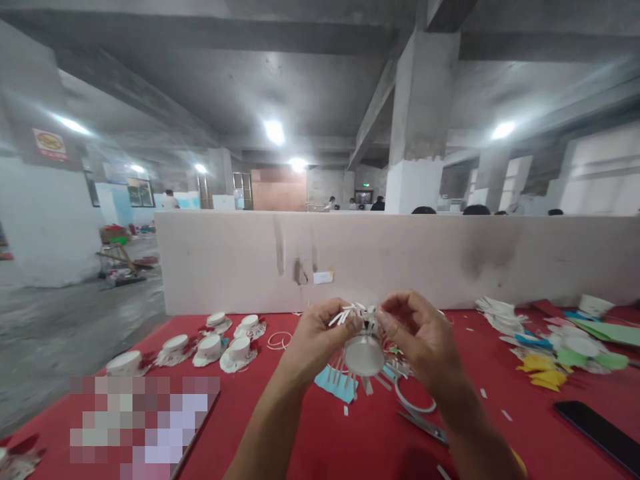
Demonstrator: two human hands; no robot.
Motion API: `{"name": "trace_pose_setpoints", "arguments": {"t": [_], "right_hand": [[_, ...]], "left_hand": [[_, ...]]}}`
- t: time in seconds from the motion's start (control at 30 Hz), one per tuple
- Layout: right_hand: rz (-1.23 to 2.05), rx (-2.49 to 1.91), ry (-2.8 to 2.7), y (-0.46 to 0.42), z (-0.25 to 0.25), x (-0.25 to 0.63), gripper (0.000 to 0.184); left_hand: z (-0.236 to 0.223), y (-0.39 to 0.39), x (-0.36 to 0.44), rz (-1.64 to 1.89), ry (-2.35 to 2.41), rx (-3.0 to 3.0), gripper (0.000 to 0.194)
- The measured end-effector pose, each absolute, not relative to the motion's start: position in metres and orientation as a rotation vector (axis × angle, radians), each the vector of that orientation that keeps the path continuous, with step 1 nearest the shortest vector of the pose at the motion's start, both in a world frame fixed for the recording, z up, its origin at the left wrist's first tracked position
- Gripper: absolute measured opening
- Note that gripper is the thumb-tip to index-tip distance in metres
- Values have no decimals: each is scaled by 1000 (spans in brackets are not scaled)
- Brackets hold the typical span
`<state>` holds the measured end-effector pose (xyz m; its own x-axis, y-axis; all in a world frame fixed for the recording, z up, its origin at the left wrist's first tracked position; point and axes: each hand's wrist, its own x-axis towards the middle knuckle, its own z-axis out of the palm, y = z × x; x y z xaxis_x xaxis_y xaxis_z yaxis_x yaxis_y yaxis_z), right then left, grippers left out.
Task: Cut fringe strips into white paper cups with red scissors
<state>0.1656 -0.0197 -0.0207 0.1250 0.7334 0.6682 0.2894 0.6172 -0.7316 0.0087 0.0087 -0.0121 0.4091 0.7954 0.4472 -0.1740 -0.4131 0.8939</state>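
Observation:
Between my two hands, above the red tabletop, is a white paper cup (364, 357) with its side cut into strips that fan outward. Its round base faces me. My left hand (325, 330) is closed on the cup's left side, thumb against the strips. Fingers of my right hand (413, 327) pinch at the strips on the upper right; exactly which strip they hold is hidden. Below the cup lie a piece of light blue paper (337, 385) and several paper scraps. A pair of scissors (425, 427) rests beneath my right forearm.
Several cut paper cups (239, 352) stand upside down on the left. Colored paper (545, 370) and more cut cups lie on the right, with a dark phone (600, 430) nearer me. A pale partition (240, 267) rises behind the table. People are visible beyond it.

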Motion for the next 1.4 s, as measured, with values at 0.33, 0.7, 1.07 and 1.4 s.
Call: {"name": "trace_pose_setpoints", "arguments": {"t": [0.33,0.7,1.07,1.4], "right_hand": [[364,-908,-1421,-20,-24,159,10],[566,-974,-1536,-21,-10,187,26],[645,-987,-1740,-17,-13,180,21],[461,-1001,-1731,-18,-15,176,17]], "left_hand": [[-9,6,8,1237,595,1666,21],[-16,14,9,1171,649,1709,20],[-15,11,8,1108,613,1751,24],[-16,12,8,1085,672,1772,27]]}}
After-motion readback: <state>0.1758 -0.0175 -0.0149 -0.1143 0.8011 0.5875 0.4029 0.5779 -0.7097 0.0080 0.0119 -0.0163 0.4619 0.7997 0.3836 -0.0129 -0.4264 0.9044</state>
